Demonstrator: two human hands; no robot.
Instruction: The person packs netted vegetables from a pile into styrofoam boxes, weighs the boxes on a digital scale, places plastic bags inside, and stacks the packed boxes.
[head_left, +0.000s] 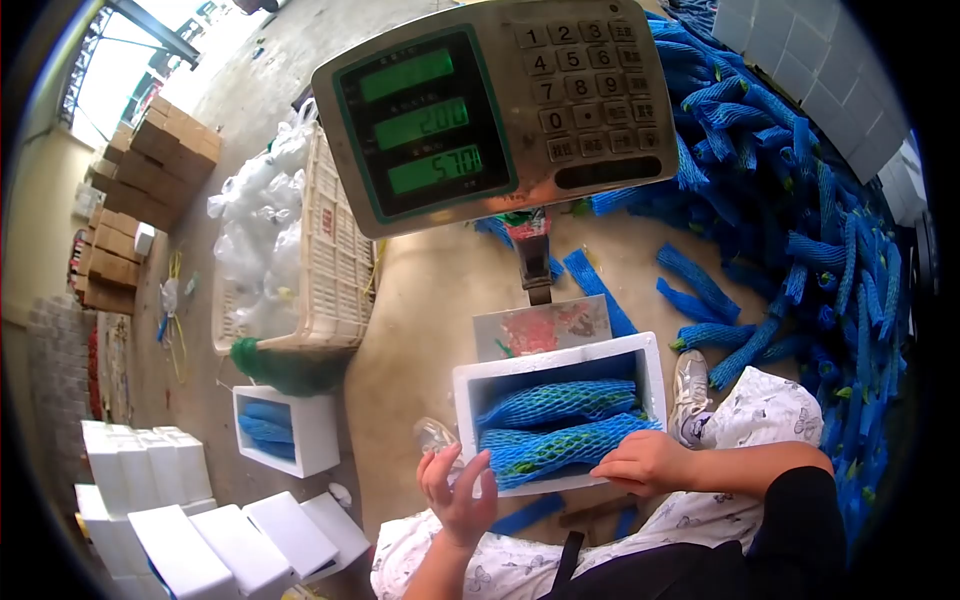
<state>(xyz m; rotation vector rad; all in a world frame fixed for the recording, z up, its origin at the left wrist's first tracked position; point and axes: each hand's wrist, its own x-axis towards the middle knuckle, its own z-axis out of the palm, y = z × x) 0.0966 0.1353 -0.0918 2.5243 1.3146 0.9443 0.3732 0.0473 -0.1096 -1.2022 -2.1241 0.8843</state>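
A white foam box [655, 378] sits in front of me on the platform of a scale. Inside lie long green vegetables in blue net sleeves [560, 402], placed lengthwise; their exact kind is hard to make out under the netting. My left hand [458, 500] is raised by the box's near left corner, fingers apart and holding nothing. At the near right rim is my right hand [645, 462], its fingers bent and pressed together beside the sleeved vegetables. Whatever may be between those fingers is hidden. The scale's display [495, 110] stands beyond the box, its digits lit green.
A large pile of blue-sleeved vegetables [790, 200] fills the right side, with loose ones on the floor. To the left stand a crate [335, 240] of clear plastic bags, another foam box [320, 435] holding blue sleeves, and stacked white foam pieces [205, 545]. Cartons [165, 150] are farther back.
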